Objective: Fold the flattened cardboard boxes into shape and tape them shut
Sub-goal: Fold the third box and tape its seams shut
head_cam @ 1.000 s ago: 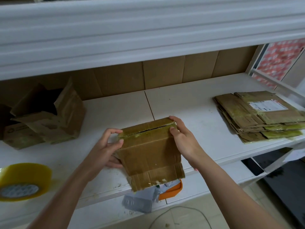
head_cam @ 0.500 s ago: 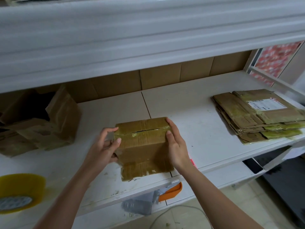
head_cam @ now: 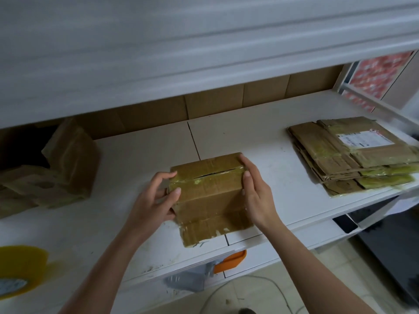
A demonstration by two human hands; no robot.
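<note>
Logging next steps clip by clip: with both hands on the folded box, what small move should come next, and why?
Probably the left hand should let go and reach for the yellow roll of packing tape at the near left. The small brown cardboard box stands on the white shelf, right hand on its side, yet a dark gap shows along the top seam.

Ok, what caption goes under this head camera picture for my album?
Two hands hold a folded cardboard box on a white shelf.
</note>
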